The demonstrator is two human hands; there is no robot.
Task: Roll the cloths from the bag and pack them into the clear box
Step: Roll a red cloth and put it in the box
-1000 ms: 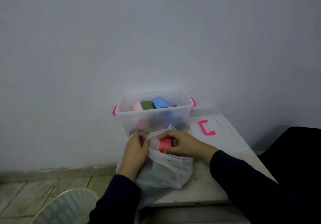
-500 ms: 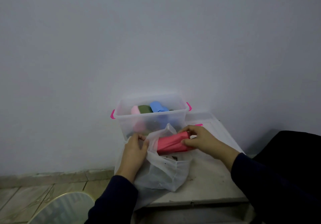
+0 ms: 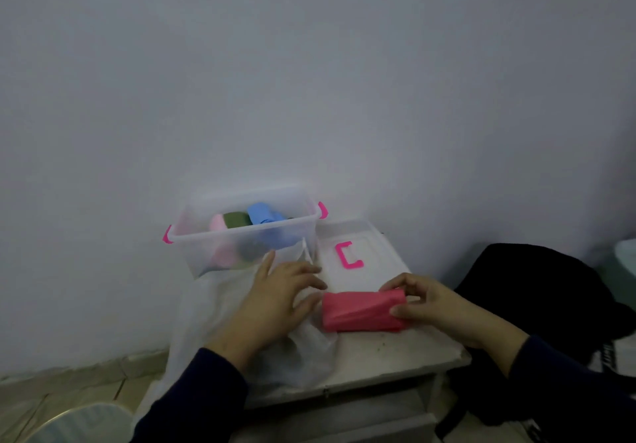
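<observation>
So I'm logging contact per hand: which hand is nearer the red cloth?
Right. The right hand grips the red cloth at its right end. The left hand lies open on the white bag, just left of the cloth's other end.

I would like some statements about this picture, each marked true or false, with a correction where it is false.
1. The right hand holds the red cloth. True.
2. The red cloth lies inside the clear box. False: it is outside, on the table.
3. The clear box already holds a blue roll. True.
4. The lid is closed on the box. False: it lies beside the box, on the table.
5. The left hand rests open on the bag. True.
</observation>
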